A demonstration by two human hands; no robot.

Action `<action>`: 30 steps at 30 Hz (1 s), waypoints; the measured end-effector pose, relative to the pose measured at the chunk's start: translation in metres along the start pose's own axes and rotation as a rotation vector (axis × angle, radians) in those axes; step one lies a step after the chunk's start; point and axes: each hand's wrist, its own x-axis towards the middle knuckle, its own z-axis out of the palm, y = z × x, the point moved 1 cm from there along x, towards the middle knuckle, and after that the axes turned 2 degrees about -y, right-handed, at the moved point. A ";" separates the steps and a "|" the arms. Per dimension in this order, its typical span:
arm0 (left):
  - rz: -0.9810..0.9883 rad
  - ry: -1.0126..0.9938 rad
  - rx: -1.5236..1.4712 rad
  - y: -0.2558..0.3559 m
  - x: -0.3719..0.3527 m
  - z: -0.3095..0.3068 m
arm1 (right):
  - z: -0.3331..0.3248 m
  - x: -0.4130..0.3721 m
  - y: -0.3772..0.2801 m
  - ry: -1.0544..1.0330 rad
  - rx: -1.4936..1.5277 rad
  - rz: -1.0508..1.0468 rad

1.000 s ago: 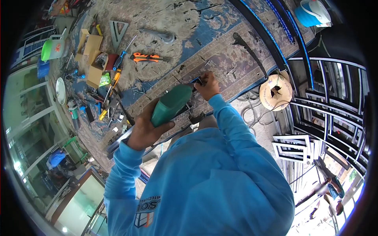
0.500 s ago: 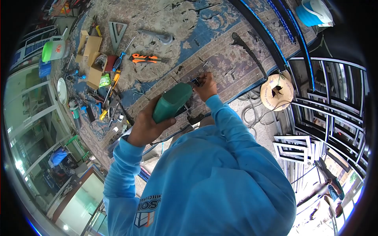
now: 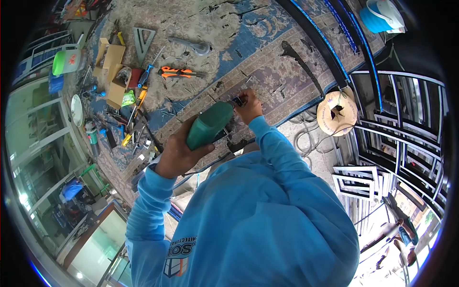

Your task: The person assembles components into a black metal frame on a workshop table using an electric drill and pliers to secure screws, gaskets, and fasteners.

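Observation:
My left hand (image 3: 177, 155) is wrapped round a green tool (image 3: 209, 125), whose rounded end points up and to the right. Just beyond that end, my right hand (image 3: 249, 106) has its fingers closed on a small dark piece (image 3: 237, 101) over the patterned carpet. The tool hides part of what lies beneath it. An orange-and-black cutter (image 3: 180, 72) lies on the carpet further off, near a blue-handled screwdriver (image 3: 145, 75) and a metal set square (image 3: 142, 44).
Open cardboard boxes (image 3: 114, 55) and scattered hand tools lie at the left. Long black profiles (image 3: 321, 43) cross the upper right. A cardboard reel (image 3: 336, 113) and stacked frames (image 3: 356, 182) stand at the right. Another person (image 3: 408, 234) is at the lower right.
The fingers of my right hand have shifted slightly, and more of the small dark piece shows. My left hand still holds the green tool in nearly the same place.

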 end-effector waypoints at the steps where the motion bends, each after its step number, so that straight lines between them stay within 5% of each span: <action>1: 0.005 -0.002 0.005 0.003 0.001 0.000 | -0.001 0.000 -0.001 -0.001 0.025 0.010; 20: -0.026 0.008 0.066 0.014 0.017 -0.009 | 0.001 0.000 -0.006 0.015 0.054 0.126; 30: 0.002 0.047 0.049 0.004 0.012 -0.005 | 0.007 -0.003 -0.008 0.074 0.151 0.004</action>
